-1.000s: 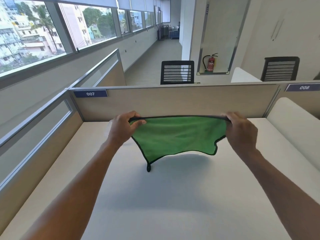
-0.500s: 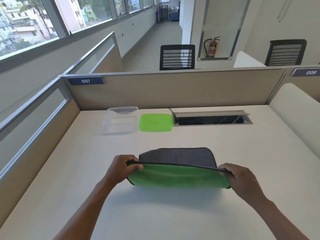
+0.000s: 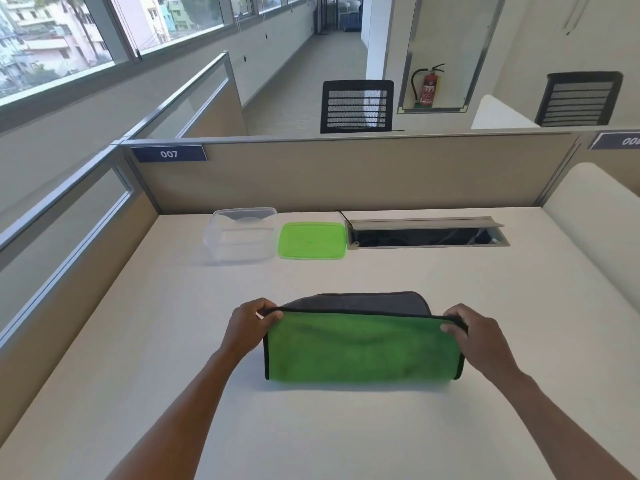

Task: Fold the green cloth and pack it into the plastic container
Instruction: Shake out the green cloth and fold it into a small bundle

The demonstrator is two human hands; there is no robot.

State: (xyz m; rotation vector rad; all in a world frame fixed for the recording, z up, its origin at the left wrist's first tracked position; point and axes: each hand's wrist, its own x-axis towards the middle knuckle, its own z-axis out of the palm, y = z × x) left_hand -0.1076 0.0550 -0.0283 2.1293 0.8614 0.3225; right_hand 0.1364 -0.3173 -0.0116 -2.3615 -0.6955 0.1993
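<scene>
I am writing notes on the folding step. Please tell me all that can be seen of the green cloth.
The green cloth looks like soft microfibre, green on one side, grey on the other, with a dark sewn edge. It lies half folded on the white desk, its near layer lifted over the grey far part. The left hand and right hand pinch its upper corners.

Desk (image 3: 346,427): cloth (image 3: 360,348), container (image 3: 242,237), lid (image 3: 311,240).

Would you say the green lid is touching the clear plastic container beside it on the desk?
Apart. The head view shows a thin strip of bare desk between the green lid and the clear plastic container.
</scene>
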